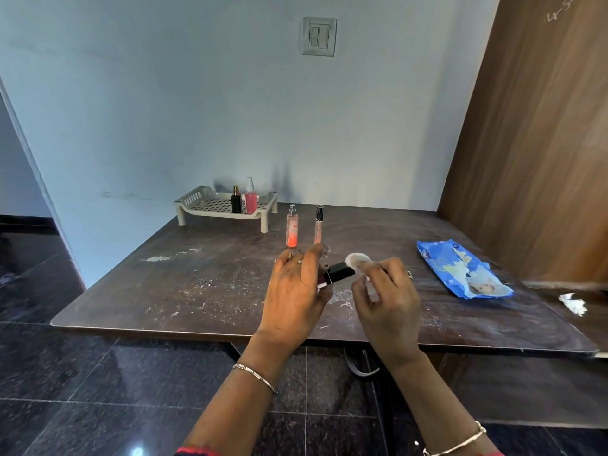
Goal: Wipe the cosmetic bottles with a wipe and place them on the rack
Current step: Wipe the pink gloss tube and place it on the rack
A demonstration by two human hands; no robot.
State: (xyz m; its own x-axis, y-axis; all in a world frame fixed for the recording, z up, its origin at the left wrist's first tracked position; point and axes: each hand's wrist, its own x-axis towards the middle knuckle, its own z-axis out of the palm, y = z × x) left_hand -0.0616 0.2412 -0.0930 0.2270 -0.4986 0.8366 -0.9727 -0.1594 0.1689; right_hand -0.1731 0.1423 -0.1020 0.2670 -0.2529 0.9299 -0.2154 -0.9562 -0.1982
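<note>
Lying between left hand (296, 291) fingers (311, 261), small bottle (339, 273) seemingly touches wipe (358, 260).

Black-cap bottle (340, 272) tilted mid-table, white wipe (357, 259) at its cap. Pink spray (291, 230) & slim tube (318, 225) upright beyond. Beige rack (196, 204) far left w/ black bottle (236, 202), pink pump bottle (251, 200).

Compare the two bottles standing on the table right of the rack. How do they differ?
The pink spray bottle is wider, while the slim tube is narrower and stands a little taller. The pink spray bottle has a clear, silvery top, but the slim tube has a dark cap. The pink spray bottle deepens to orange-red at its base, whereas the slim tube stays pale. Both stand upright side by side on the table, outside the rack.
</note>
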